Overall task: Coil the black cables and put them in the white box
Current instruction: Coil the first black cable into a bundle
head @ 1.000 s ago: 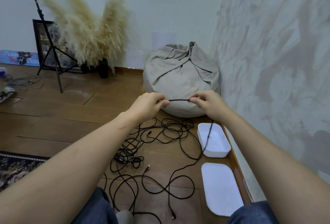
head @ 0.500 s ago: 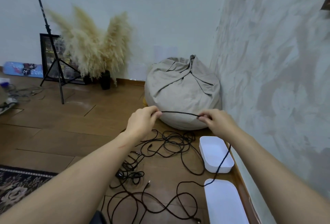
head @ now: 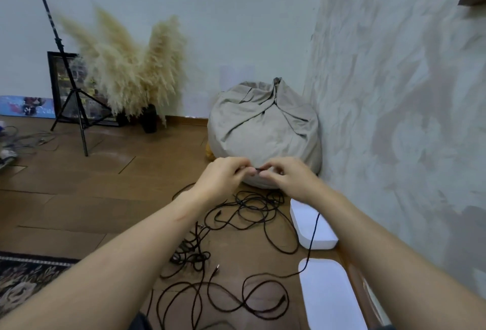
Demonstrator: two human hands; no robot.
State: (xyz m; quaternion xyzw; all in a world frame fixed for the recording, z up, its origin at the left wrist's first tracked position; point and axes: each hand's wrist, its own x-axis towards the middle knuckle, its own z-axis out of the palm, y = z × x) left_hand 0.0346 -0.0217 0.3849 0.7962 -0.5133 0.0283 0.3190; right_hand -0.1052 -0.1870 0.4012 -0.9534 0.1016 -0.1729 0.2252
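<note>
Coiling looked barely started: left hand (head: 226,175) and right hand (head: 287,175) were close together, each grip pinching one cable (head: 314,232), the rest tangled on the floor (head: 105,198) beside the box (head: 319,244); next move likely needed slack drawn for a loop.

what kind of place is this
Likely a room in a home, perhaps used for filming: a grey fabric beanbag against the wall, cream pampas grass in a dark vase, and a black tripod stand on wooden floorboards.
</note>
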